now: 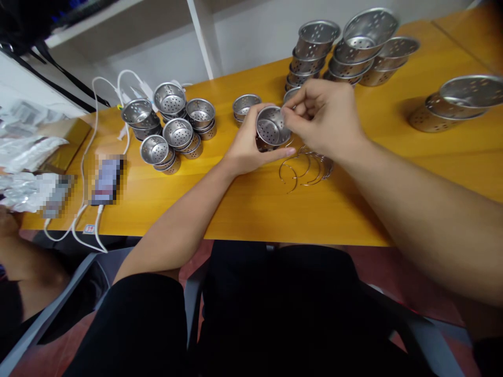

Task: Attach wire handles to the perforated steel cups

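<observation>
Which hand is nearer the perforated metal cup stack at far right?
Right. The right hand is at the rim of the held cup, left of the perforated metal cup stack; the left hand grips that cup, farther left.

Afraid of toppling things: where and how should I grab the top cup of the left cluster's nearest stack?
I'd pinch that cup by its rim, thumb inside, from the near left: its mouth faces up, and other stacks crowd its far and right sides.
</observation>
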Available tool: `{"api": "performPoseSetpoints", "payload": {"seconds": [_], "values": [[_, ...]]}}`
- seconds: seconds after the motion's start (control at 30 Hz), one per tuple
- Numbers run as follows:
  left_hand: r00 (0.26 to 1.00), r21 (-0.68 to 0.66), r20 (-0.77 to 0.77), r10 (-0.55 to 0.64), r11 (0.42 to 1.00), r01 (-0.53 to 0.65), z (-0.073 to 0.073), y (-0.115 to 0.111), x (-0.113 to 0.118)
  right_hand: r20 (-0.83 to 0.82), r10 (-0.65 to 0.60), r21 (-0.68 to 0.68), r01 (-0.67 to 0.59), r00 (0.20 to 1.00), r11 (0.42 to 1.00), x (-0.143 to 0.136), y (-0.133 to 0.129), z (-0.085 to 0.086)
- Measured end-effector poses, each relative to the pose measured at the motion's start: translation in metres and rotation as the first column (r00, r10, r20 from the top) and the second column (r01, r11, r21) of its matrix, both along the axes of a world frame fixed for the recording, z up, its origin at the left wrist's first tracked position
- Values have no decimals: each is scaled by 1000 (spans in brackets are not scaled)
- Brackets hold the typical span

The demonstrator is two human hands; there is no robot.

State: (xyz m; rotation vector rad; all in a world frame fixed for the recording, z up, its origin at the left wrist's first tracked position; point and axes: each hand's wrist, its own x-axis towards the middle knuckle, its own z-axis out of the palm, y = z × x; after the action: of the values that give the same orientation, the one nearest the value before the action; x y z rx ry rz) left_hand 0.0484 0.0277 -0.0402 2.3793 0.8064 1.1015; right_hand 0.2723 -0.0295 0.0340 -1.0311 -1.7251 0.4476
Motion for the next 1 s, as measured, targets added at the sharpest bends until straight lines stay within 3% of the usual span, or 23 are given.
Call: {"api": "performPoseSetpoints", "payload": {"seconds": [0.37,0.8,0.9,1.0], "values": [[999,33,-28,-43,998,44,1,0,-2,21,-12,16,11,1000,1000,-2,-6,4],[998,-34,-24,-51,998,50,12,-11,1,-35,6,-26,-7,999,1000,-3,-2,1],[998,-59,-22,-52,997,51,15,-14,0,-84,78,20,-76,993,997,0,1,1],[999,-94,-6,-48,994,47,18,-14,-2,-119,261,-37,-267,958,963,8,3,6]]}}
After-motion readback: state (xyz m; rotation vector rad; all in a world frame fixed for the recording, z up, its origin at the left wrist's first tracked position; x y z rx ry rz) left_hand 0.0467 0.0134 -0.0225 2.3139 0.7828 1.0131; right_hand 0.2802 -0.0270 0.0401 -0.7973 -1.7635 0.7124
